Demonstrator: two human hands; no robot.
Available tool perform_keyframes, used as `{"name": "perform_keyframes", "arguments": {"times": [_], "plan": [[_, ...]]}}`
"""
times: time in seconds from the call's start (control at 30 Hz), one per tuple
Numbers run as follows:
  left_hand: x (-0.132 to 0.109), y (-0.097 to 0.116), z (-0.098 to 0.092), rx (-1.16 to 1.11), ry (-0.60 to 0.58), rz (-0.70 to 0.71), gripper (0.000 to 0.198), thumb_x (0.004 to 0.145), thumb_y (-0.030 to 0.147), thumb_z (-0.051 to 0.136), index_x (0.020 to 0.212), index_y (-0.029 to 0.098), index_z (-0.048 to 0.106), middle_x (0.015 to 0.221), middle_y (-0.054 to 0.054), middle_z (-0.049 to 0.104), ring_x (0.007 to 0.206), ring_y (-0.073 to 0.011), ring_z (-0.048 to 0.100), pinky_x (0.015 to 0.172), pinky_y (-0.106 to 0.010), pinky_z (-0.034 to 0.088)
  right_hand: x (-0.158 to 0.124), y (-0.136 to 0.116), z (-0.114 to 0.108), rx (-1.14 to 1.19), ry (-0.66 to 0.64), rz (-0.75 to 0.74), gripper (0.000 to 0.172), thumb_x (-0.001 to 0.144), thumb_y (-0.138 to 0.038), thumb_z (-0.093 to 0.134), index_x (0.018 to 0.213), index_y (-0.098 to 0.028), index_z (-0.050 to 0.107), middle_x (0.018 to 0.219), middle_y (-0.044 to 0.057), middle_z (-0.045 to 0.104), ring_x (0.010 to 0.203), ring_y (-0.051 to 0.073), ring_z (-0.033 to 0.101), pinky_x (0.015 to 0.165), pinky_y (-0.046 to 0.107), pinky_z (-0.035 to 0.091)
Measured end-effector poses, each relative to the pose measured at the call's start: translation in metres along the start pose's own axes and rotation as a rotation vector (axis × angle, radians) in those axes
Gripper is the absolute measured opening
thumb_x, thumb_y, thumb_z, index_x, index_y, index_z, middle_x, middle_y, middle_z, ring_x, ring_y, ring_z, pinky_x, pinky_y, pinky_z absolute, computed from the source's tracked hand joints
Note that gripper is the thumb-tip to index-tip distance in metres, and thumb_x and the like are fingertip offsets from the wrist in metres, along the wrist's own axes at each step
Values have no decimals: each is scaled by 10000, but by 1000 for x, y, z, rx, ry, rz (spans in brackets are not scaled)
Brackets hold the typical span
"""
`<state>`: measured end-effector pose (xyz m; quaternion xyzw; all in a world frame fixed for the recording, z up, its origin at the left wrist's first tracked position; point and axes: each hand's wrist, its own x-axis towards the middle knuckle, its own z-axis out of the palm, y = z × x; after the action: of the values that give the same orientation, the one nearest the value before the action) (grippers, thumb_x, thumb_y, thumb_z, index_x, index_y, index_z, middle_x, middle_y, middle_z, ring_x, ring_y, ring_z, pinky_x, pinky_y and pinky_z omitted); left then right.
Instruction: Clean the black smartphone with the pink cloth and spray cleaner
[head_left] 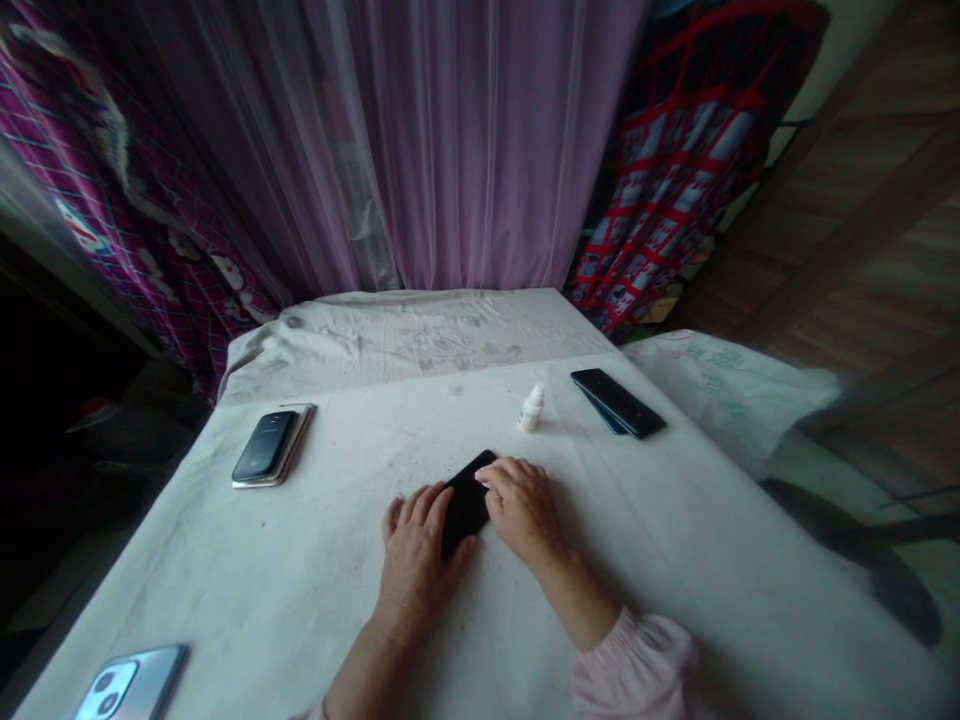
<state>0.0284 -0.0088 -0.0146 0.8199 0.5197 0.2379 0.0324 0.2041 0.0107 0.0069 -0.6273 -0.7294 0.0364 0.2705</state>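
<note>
A black smartphone (466, 508) lies face up on the white-covered table, in front of me. My left hand (416, 545) grips its left side, fingers along one edge and thumb at the near end. Over the phone's upper right part is my right hand (523, 500), its fingers curled and pressed together. Something small and whitish shows at those fingertips, too small to name. Just beyond the right hand stands a small white bottle (532, 408) with a nozzle top.
At the left, a dark phone (265, 445) rests on another one. Two dark phones (619, 402) lie stacked at the right. A light blue phone (135, 685) sits at the near left corner. Purple curtains (480, 150) hang behind the table; a white plastic bag (727, 390) is beside its right edge.
</note>
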Motion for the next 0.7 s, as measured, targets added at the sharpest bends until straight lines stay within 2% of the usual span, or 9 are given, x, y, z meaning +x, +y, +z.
{"name": "perform_keyframes", "arguments": {"times": [0.17,0.33,0.7], "plan": [[1,0,0,-7,3,1,482,835,336,625,1287,190,541,1289,-143,623,1188,-328,559,1033,-556,339,4,2,5,-19,-9,-24,359,858,-48,498,1061,-263,701,1089,23,710,977,189,588,848,334,393],[1,0,0,-3,12,3,482,836,342,624,1286,189,541,1290,-143,621,1191,-329,557,1033,-557,342,6,3,7,-31,-10,-29,358,874,-68,496,1083,-274,701,1117,22,708,977,188,593,838,331,396],[2,2,-3,11,7,4,494,825,330,649,1282,180,535,1274,-142,630,1178,-325,565,1026,-557,351,2,-2,-1,11,-34,27,281,765,-46,517,901,-218,692,914,41,686,892,193,605,789,322,364]]}}
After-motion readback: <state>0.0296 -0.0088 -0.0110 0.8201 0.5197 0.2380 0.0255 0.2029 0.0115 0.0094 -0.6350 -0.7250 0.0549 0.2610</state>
